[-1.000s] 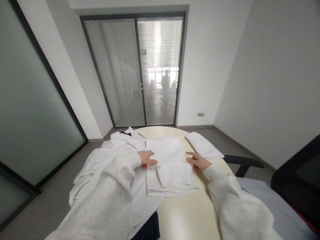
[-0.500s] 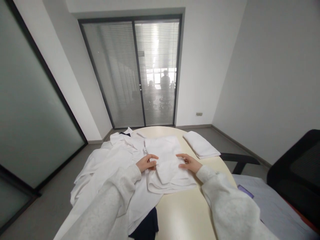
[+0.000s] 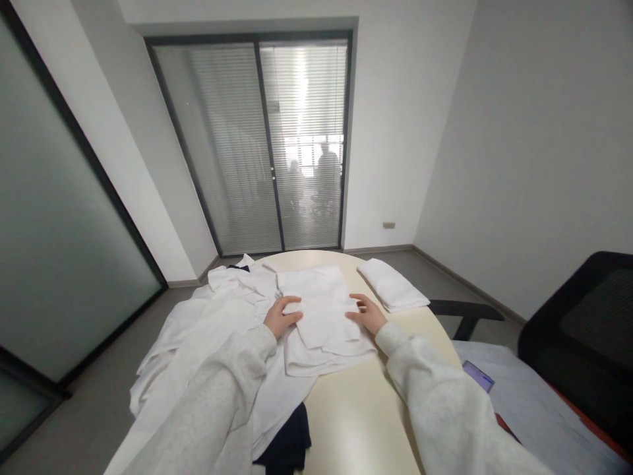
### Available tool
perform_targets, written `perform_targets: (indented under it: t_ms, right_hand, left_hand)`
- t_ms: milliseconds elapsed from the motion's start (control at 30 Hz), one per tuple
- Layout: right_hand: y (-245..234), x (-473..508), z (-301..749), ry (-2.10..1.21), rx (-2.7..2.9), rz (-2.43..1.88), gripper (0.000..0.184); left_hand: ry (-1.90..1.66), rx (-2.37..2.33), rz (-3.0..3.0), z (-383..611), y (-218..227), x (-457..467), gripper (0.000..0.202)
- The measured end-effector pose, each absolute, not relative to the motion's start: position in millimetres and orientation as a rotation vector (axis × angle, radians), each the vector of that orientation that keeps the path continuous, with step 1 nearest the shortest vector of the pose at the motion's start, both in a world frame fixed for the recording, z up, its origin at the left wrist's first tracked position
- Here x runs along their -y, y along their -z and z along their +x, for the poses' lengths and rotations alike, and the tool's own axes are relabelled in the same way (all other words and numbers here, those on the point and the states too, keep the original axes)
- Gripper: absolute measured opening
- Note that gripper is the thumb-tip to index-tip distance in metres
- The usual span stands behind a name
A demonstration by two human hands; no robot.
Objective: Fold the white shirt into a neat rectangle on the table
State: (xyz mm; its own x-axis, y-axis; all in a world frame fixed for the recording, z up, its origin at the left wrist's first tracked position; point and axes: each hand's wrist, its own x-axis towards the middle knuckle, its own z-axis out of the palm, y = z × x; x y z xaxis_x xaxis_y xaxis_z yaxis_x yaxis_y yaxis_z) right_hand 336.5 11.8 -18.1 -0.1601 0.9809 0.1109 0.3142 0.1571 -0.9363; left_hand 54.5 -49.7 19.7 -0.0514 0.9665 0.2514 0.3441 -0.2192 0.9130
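A partly folded white garment (image 3: pixel 324 316) lies in the middle of a round cream table (image 3: pixel 366 415). My left hand (image 3: pixel 281 316) rests on the garment's left edge, fingers curled over the cloth. My right hand (image 3: pixel 366 314) lies on its right edge with fingers stretched out flat. Both arms wear light grey sleeves. A neatly folded white cloth (image 3: pixel 391 284) sits on the table beyond my right hand.
A heap of loose white garments (image 3: pixel 198 330) covers the table's left side, with a dark cloth (image 3: pixel 289 445) under its near edge. A black chair (image 3: pixel 583 336) stands at right, a phone (image 3: pixel 478 376) on a grey surface beside it. Blinds cover glass doors ahead.
Both hands have drawn inward along the garment's sides and the lower part now lies folded narrower. The camera view has shifted slightly to the right.
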Motion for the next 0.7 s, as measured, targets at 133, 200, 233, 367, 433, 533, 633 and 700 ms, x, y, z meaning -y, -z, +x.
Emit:
perform_targets:
  t_ms: [133, 200, 233, 367, 433, 533, 633, 700]
  right_hand:
    - [13.3, -2.7, 347.8, -1.507, 1.549, -1.114, 0.086]
    - [10.5, 0.7, 346.7, -1.492, 1.606, -1.018, 0.084]
    - [8.6, 1.9, 345.0, -1.395, 1.662, -1.008, 0.079]
    - [-3.8, 6.5, 337.4, -0.725, 1.914, -1.206, 0.062]
    - [-11.7, 10.2, 335.3, -0.4, 1.978, -1.274, 0.047]
    - [-23.2, 16.9, 334.7, -0.083, 2.016, -1.262, 0.021]
    - [-31.4, 22.3, 336.0, 0.108, 2.045, -1.211, 0.009]
    - [-33.7, 24.7, 336.9, 0.207, 2.075, -1.162, 0.007]
  left_hand:
    - [-1.135, -1.364, 1.679, 59.2, -31.1, 56.6, 0.031]
    - [-1.098, -1.383, 1.652, 64.1, -33.5, 60.2, 0.04]
    - [-1.089, -1.4, 1.638, 67.0, -34.4, 62.0, 0.046]
    - [-1.185, -1.494, 1.773, 76.3, -42.7, 69.6, 0.047]
    - [-1.267, -1.549, 1.939, 77.9, -49.5, 73.1, 0.037]
    - [-1.313, -1.602, 2.195, 75.7, -58.2, 76.5, 0.024]
    - [-1.227, -1.557, 2.471, 68.8, -61.5, 77.4, 0.021]
    - [-1.146, -1.507, 2.675, 62.5, -61.1, 77.4, 0.02]
